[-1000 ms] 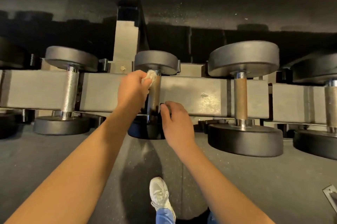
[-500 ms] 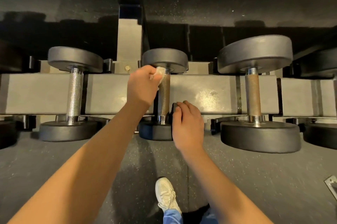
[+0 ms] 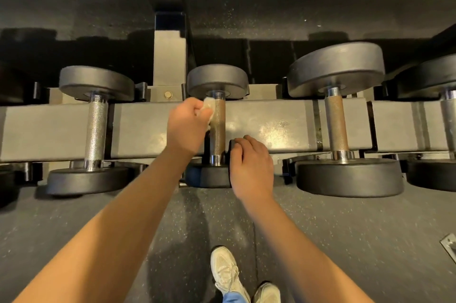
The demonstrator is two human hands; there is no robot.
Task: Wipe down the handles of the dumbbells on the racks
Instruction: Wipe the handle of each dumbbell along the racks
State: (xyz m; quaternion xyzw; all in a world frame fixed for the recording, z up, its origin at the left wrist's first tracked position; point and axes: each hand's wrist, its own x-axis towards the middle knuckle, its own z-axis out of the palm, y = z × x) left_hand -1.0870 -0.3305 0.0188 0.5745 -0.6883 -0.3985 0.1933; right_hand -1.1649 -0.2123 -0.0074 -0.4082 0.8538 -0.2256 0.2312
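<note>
As right hand [image 3: 251, 167] holds the dumbbell [image 3: 218, 79], the cloth [image 3: 207, 108] slides lower.

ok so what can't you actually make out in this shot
Head view: wipe, mostly buried in the left hand; its size and wrap around the handle are hidden.
Head view: right hand hides its own thumb and palm; whether it grips or rests on the black piece is unclear.
Head view: rightmost dumbbell, cut off by the frame edge.
</note>
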